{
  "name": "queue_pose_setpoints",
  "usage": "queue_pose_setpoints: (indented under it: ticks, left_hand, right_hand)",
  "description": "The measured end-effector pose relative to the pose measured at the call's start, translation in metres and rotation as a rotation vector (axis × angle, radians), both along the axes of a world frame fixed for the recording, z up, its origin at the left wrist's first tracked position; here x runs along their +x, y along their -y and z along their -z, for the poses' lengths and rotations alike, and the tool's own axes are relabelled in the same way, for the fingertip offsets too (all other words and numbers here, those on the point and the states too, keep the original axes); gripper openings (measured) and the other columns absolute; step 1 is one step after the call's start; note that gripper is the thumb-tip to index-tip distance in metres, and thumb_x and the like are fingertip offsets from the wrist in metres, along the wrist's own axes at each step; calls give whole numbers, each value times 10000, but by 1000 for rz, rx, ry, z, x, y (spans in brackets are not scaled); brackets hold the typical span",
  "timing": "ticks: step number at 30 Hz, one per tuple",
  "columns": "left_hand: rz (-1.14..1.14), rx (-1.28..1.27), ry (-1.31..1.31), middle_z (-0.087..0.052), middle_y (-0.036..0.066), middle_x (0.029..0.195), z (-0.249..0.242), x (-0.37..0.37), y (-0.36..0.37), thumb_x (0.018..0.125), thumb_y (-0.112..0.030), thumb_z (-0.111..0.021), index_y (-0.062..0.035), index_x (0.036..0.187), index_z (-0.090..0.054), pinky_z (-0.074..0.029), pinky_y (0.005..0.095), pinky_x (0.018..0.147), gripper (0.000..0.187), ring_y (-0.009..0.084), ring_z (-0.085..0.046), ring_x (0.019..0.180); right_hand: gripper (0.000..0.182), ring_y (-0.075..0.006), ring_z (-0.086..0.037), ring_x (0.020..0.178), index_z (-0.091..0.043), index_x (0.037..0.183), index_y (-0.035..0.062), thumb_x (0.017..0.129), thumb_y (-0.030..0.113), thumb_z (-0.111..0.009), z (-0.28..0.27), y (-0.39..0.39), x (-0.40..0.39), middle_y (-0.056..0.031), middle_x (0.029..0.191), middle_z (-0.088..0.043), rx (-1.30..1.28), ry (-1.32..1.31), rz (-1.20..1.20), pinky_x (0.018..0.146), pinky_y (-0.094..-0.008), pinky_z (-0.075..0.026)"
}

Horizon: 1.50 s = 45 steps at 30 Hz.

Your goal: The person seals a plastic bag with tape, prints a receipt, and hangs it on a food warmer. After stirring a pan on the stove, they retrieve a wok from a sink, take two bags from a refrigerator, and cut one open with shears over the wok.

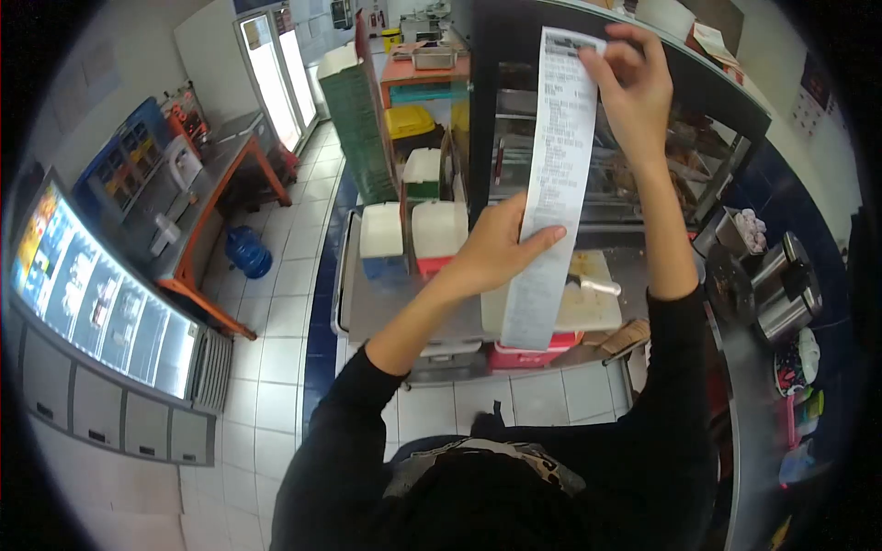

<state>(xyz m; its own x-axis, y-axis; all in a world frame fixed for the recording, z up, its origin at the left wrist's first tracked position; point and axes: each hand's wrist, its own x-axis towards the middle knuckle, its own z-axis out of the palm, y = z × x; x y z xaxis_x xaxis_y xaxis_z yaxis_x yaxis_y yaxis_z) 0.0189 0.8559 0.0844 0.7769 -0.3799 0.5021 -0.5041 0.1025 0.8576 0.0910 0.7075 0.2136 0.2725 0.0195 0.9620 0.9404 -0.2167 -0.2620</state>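
Observation:
A long printed paper receipt [558, 156] hangs upright between my hands. My right hand [634, 78] pinches its top right corner between thumb and finger. Lower down, my left hand [496, 248] grips the strip's left side, the thumb lying over the print. Behind the paper's lower part, a knife with a white handle [599, 286] rests on a pale cutting board [588, 314] on the metal counter [386, 317].
Stacked boxes [358, 133] stand left of a dark display cabinet [634, 216] holding food. Metal containers [788, 292] line the right counter. On the left are a lit fridge [101, 294], an orange-legged table [207, 197] and a blue water jug [248, 252] on the floor.

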Motion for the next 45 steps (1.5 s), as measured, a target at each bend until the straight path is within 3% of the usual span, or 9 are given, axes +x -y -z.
queue_pose_setpoints:
  ticks: [1,4,9,17,27,34,38,39,45]
  left_hand:
    - [19,-50,-43,-574,84,998,6,16,6,832,-65,-546,41,1104,-453,-449,248,783,306,114,-552,881]
    - [40,-173,-154,-572,80,1019,20,62,16,839,-59,-535,42,1111,-467,-443,244,802,298,105,-540,911]
    - [-76,-228,-154,-580,91,1008,38,125,25,840,-59,-529,55,1102,-477,-446,233,772,290,90,-531,894]
    - [-155,-227,-325,-580,71,1009,64,155,11,858,-67,-510,49,1108,-469,-429,221,790,279,82,-536,898]
    - [-195,-255,-401,-587,61,986,94,156,18,860,-82,-512,42,1104,-476,-440,216,763,276,72,-541,866]
    - [-222,-217,-390,-611,67,892,117,164,14,857,-154,-530,44,1039,-514,-495,222,641,269,85,-572,759]
    - [-145,-238,-462,-616,85,883,119,161,6,866,-187,-507,28,1028,-515,-538,249,578,269,128,-602,735]
    - [-135,-225,-489,-615,86,881,115,159,2,867,-187,-506,26,1028,-515,-537,247,580,267,133,-605,730]
    - [-110,-172,-473,-605,102,908,118,166,-8,876,-169,-483,-4,1062,-493,-530,251,595,248,160,-605,754]
  right_hand:
    - [287,-66,-545,687,-473,1007,17,762,30,-621,-10,0,31,-21,726,-591,4,12,-116,621,-182,-414]
    - [303,-139,-515,717,-464,1010,47,769,103,-639,-43,0,93,-54,737,-536,-25,135,183,679,-255,-424]
    - [305,-138,-591,754,-496,1025,13,745,29,-616,-54,-5,184,-74,827,-626,-18,464,296,670,-222,-448]
    - [203,-241,-575,850,-616,878,21,707,-67,-552,-53,-4,193,-96,883,-613,-349,808,314,746,-300,-438]
    - [132,-206,-532,720,-609,890,50,764,58,-569,-52,-8,192,-56,865,-568,-307,806,349,665,-260,-420]
    - [140,-182,-517,743,-593,917,53,838,111,-494,-46,-1,184,-70,836,-544,-374,455,349,664,-247,-408]
    - [207,-140,-519,712,-537,974,39,777,94,-567,-49,4,193,-47,804,-546,-399,611,370,615,-241,-408]
    - [204,-202,-503,793,-564,959,53,769,126,-551,-45,6,188,-63,876,-525,-408,445,355,680,-283,-399]
    - [286,-266,-484,957,-552,1011,76,730,127,-568,-42,9,172,-99,988,-507,-442,450,457,833,-307,-372]
